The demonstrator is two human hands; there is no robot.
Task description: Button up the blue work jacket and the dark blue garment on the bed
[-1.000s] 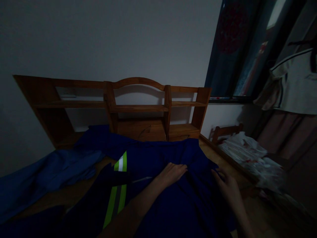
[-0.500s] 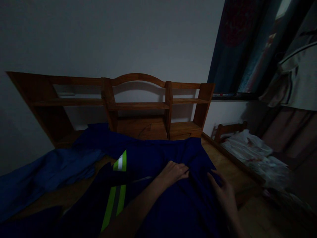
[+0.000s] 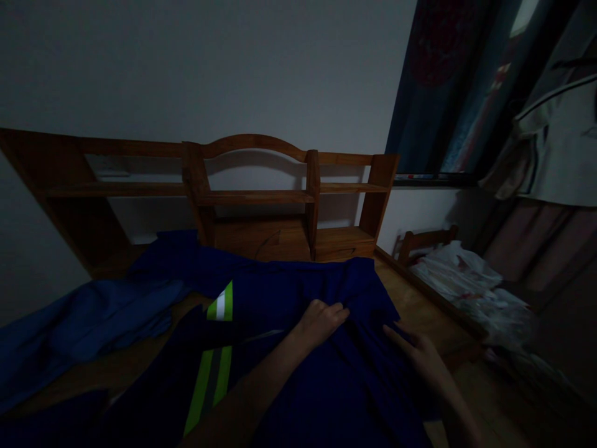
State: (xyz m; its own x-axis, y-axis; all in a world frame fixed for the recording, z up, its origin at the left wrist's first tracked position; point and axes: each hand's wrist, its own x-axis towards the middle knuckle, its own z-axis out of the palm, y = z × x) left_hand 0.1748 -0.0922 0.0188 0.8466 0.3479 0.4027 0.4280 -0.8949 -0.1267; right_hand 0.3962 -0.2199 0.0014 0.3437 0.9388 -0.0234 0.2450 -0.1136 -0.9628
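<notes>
A dark blue work garment with yellow-green and silver reflective stripes lies spread over a wooden desk. My left hand rests on the cloth near its middle, fingers curled and pinching a fold of the fabric. My right hand lies a little to the right on the same garment, fingers stretched out flat on the cloth. The room is dim.
A wooden shelf unit stands at the back of the desk against a pale wall. A lighter blue garment lies at the left. White plastic bags sit on a chair to the right; clothing hangs beside a dark curtain.
My right hand has slid left along the cloth toward my left hand. My left hand has curled tighter on the fold. The view has shifted slightly.
</notes>
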